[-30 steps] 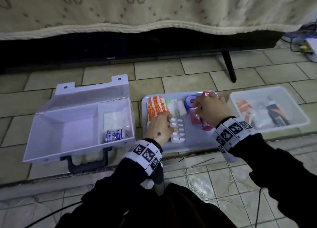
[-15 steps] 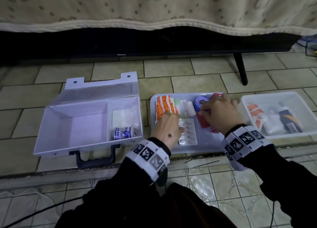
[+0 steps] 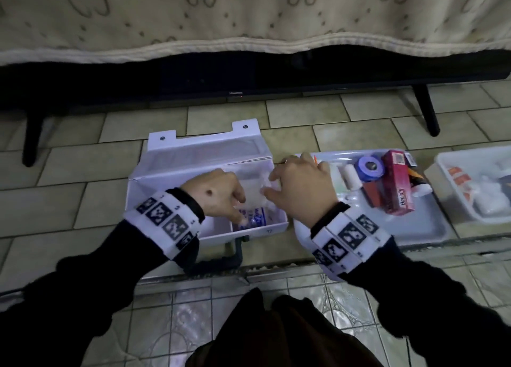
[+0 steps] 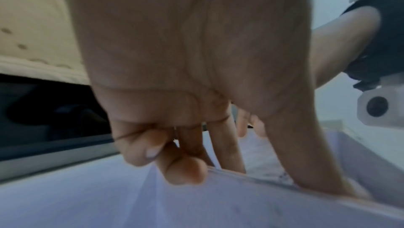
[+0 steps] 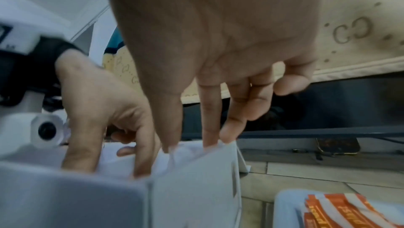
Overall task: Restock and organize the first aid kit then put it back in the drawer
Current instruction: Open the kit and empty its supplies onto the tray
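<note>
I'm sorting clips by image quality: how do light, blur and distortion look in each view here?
Head view: dim, bluish light, straight tile lines bowed by the wide lens, the box fairly sharp. Left wrist view: left hand fills the frame, soft and smeared. Right wrist view: right hand blurred, orange packets readable only as colour.

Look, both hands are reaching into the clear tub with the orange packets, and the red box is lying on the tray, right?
Not quite. In the head view both the left hand and the right hand reach into the open white first aid case, not the clear tub. The red box does lie on the tray.
</note>
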`<state>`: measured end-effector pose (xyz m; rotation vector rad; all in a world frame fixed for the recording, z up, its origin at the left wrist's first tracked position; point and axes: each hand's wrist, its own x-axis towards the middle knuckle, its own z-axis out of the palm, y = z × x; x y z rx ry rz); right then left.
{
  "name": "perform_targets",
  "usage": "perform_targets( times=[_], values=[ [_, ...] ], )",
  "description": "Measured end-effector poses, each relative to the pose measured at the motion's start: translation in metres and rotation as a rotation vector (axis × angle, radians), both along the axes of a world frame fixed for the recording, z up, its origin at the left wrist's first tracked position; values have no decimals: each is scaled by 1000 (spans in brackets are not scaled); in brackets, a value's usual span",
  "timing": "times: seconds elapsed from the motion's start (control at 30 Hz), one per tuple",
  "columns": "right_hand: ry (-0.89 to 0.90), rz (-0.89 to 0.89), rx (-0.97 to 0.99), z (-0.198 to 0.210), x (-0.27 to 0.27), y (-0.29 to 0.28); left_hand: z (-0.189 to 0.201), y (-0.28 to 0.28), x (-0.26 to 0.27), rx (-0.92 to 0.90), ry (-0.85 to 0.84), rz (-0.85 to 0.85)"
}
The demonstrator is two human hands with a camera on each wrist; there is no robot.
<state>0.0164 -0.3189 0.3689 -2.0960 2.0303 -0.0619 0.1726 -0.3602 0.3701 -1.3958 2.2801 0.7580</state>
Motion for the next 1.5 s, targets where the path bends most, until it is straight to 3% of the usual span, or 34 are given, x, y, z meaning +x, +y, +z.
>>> perform_targets(
  times=[0.17, 0.33, 0.57, 0.7, 0.87, 0.9, 1.07, 1.23, 1.4, 1.5],
  values=[
    [155, 13, 20, -10, 16, 5, -10, 4, -5, -67, -86, -193],
    [100, -52, -18, -17, 26, 3, -12, 2, -7, -89, -66, -165],
    [-405, -147, -169, -13, 9, 5, 6, -1, 6, -99, 47, -53],
    [-677, -290, -360, 7, -17, 19, 23, 6, 13, -53, 268, 81],
    [-820, -536, -481, 20, -104, 60, 48, 34, -26, -154, 550, 178],
    [-797, -606, -488, 20, -124, 73, 48, 43, -42, -156, 593, 169],
    [-352, -893, -425, -7, -200, 119, 7, 80, -142, -140, 646, 8],
    [-368, -871, -313, -50, -219, 126, -35, 95, -205, -114, 560, 20],
    [-466, -811, -449, -73, -226, 113, -48, 92, -221, -121, 572, 128],
    [-321, -712, -482, -77, -230, 111, -50, 92, -224, -154, 582, 134]
  ],
)
